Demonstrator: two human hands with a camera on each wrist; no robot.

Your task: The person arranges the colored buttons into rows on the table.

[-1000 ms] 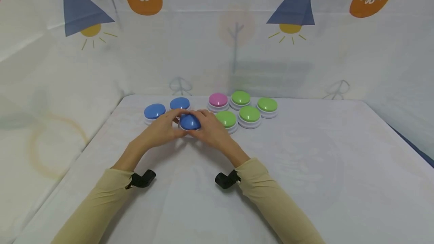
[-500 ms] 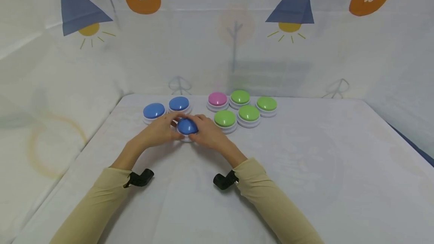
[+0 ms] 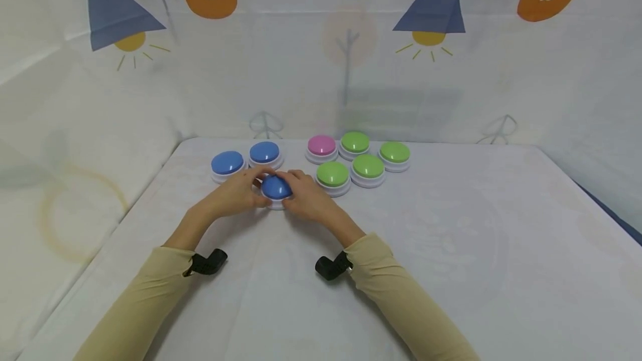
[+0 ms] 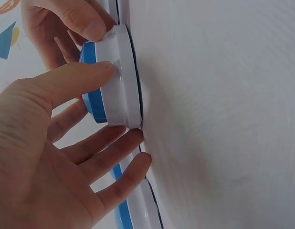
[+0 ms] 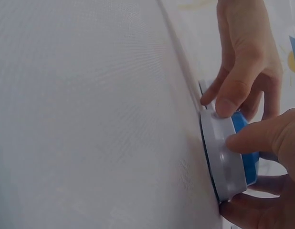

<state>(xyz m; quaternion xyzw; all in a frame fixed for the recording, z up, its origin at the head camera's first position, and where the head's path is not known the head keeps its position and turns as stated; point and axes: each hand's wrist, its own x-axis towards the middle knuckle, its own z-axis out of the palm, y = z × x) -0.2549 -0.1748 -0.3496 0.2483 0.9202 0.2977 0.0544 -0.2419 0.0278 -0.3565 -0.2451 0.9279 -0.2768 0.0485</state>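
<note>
A blue push button with a white round base sits on the white table between both hands. My left hand grips it from the left, thumb on the near side of the base and fingers around the far side. From the right, my right hand holds the same button, its thumb also against the base. In the left wrist view the base stands flat on the table. Two more blue buttons, one at the left and one farther back, stand just beyond my left hand.
Right of the hands stand several green buttons, the closest green button near my right fingers. A pink button is behind it. A patterned cloth hangs behind the table.
The held blue button has moved a little toward the person and left, away from the others, both hands moving with it. In the last half second it has barely shifted.
</note>
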